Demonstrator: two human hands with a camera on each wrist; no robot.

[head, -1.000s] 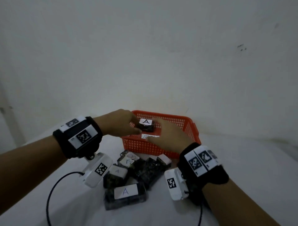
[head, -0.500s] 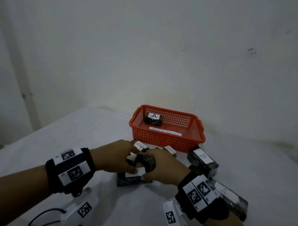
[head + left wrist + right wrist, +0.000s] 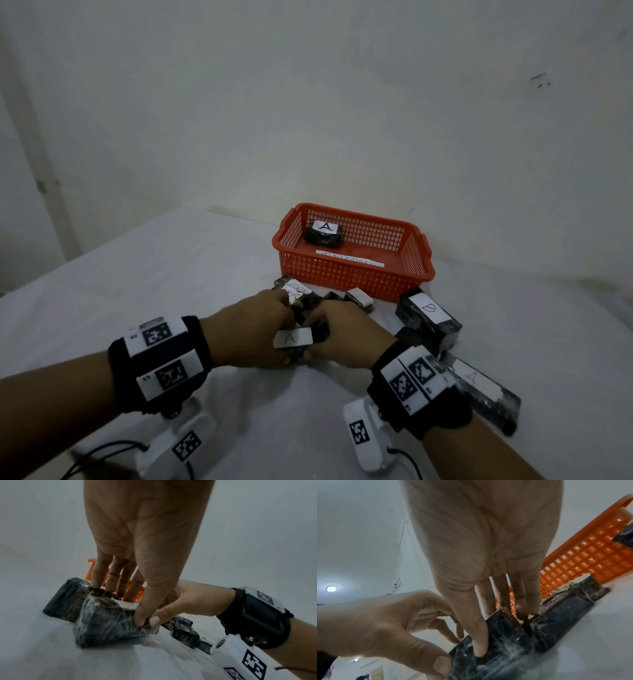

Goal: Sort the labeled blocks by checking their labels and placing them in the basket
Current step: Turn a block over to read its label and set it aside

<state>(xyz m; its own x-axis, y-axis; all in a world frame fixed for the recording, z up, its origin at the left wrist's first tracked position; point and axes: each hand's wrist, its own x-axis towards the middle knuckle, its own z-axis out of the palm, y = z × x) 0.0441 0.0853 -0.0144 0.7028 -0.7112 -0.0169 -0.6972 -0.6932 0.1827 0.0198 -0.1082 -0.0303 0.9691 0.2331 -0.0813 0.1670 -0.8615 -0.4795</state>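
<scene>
An orange mesh basket [image 3: 352,270] stands at the back of the white table, with one dark block labelled A [image 3: 323,233] inside it. In front of it lies a pile of dark wrapped blocks. My left hand [image 3: 263,325] and right hand [image 3: 339,332] both grip one block with an A label [image 3: 293,339] at the near side of the pile. In the left wrist view the left thumb and fingers pinch this block [image 3: 106,622] across its top, and the right thumb presses its end. The right wrist view shows the right fingers curled over the same block [image 3: 505,649].
A block labelled B [image 3: 428,315] lies right of my hands, and another labelled A [image 3: 479,387] sits by my right wrist. Two more labelled blocks [image 3: 294,289] [image 3: 358,298] rest just before the basket. A wall rises behind the basket.
My hands left a block labelled A in the basket, drew back to the pile, and now grip another A block together.
</scene>
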